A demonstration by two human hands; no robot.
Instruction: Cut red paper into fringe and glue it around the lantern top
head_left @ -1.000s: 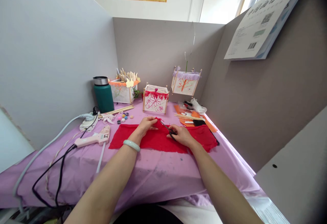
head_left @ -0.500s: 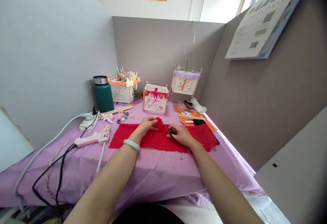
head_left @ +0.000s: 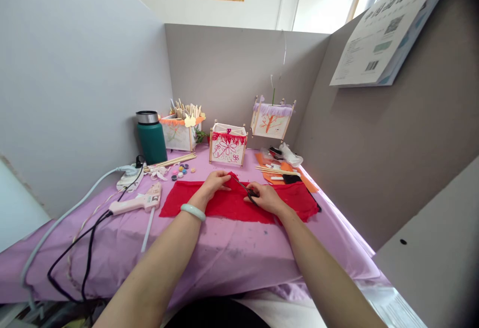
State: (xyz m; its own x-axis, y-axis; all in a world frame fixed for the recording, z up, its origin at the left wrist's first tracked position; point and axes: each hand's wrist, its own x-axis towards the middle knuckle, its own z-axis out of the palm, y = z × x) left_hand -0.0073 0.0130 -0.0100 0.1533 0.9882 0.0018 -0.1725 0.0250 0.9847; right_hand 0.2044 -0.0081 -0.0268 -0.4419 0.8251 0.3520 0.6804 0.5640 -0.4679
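Note:
A long piece of red cloth lies across the table in front of me. My left hand, with a pale green bangle at the wrist, pinches a small bunched red strip above the cloth. In my right hand is a pair of scissors with dark handles, fingers closed round them. The blades point up and left and reach the red strip near my left fingertips. Whether the blades are parted is too small to tell.
Behind the cloth stands a paper lantern with red fringe; another lantern hangs at right. A green bottle, a pink glue gun and a power strip with cables are at left. Wooden sticks lie on orange material at right.
Both hands stay almost in place. The scissor blades and the red strip at my left fingertips have shifted slightly.

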